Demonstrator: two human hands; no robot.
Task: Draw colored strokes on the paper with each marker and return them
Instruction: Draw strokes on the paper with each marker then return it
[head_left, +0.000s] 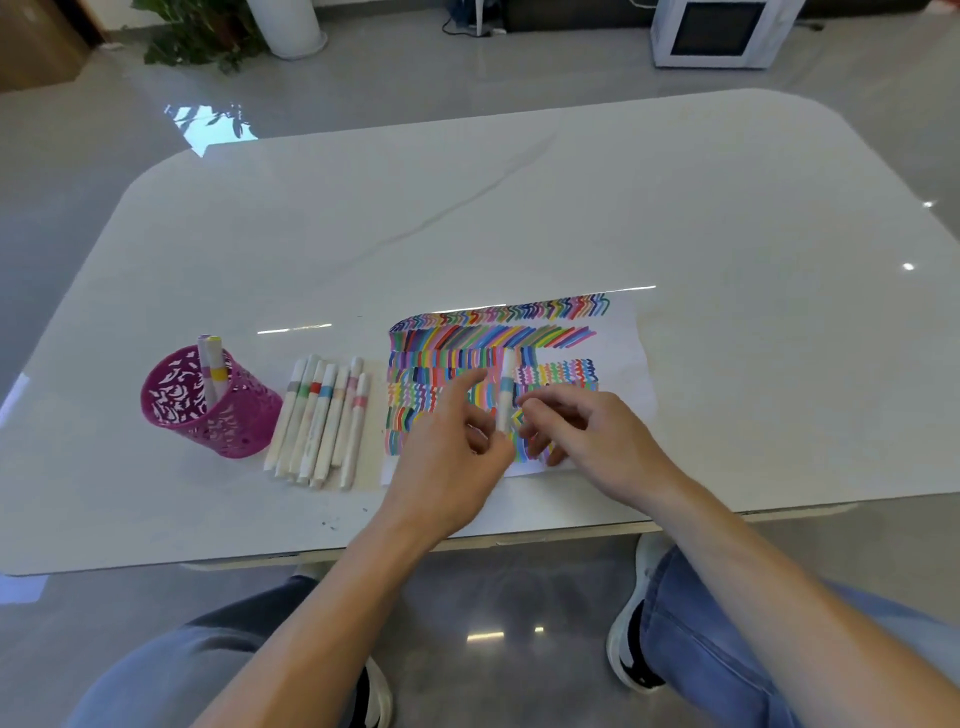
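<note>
We look down on a white table (571, 208) with rounded corners that fills most of the frame. On it, right of centre, lies the sheet of paper (631, 358), nearly covered in rows of coloured strokes (zigzags along its far edge, slanted and straight bars below).

Both forearms come in from the bottom edge of the frame. The left hand (452, 457) lies over the paper's lower left part. Its forefinger is stretched out across the strokes, while its other fingers are curled and seem to pinch the lower end of a blue-banded marker (505, 389). This marker points up the frame over the middle of the paper. The right hand (589, 436) sits just to the right of it with its fingers loosely curled and their tips close beside the marker. They are blurred, so we cannot tell whether they touch it or hold anything.

In the left part of the frame stands a pink pen holder (244, 415) with cut-out walls. Between it and the paper lies a row of markers (322, 421), white-bodied with coloured bands, packed side by side. Two markers (212, 364) stand inside the holder, leaning against its far rim.
</note>
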